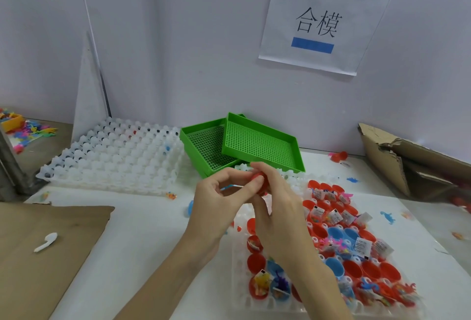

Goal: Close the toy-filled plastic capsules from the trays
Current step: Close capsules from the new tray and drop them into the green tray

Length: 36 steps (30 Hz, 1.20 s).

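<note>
We see the left hand [219, 192] and the right hand [277, 207] both pinching one red capsule [261, 184] with curled fingers, above the desk [142, 243]. It is held over the far end of the tray [240, 291] with open filled capsules.

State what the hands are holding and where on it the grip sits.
A red capsule, pinched between both hands: left hand at its left side, right hand over its top and right side.

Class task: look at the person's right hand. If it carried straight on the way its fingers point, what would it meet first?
The right hand points up and away, holding a red capsule with the left hand. Straight on, it would probably reach the green trays first, though depth is hard to judge.
</note>
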### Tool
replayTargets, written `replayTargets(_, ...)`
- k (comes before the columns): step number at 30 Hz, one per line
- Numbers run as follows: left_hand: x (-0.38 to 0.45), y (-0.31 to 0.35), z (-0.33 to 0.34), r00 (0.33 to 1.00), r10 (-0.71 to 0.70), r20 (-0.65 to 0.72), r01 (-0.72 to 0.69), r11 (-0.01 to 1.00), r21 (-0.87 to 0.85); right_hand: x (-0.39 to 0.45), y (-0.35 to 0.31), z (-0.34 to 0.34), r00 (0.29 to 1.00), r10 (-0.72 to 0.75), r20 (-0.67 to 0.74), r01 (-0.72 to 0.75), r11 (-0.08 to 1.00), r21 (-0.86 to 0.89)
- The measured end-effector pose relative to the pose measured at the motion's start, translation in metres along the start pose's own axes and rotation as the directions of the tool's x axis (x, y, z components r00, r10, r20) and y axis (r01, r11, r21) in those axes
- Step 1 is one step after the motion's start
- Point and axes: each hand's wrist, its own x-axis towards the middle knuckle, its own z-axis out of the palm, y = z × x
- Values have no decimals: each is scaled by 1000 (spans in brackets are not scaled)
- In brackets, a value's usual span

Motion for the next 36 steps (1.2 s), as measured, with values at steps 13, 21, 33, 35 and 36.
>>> replayTargets(13,1,-1,-2,980,193,52,-198,973,119,-1,-5,4,984,-59,-165,81,988,134)
replayTargets(21,5,3,-8,988,-30,154,49,991,-122,2,6,0,987,-87,-138,108,983,149)
replayTargets(33,5,-1,-6,990,-84,116,109,967,-229,2,8,-3,985,-127,-113,139,985,107)
replayTargets(35,5,0,-7,988,-112,110,135,965,-227,4,8,-3,986,-133,-105,144,985,100)
replayTargets(36,5,0,-7,985,-128,114,152,960,-236,4,8,-3,986,-131,-102,140,986,91)
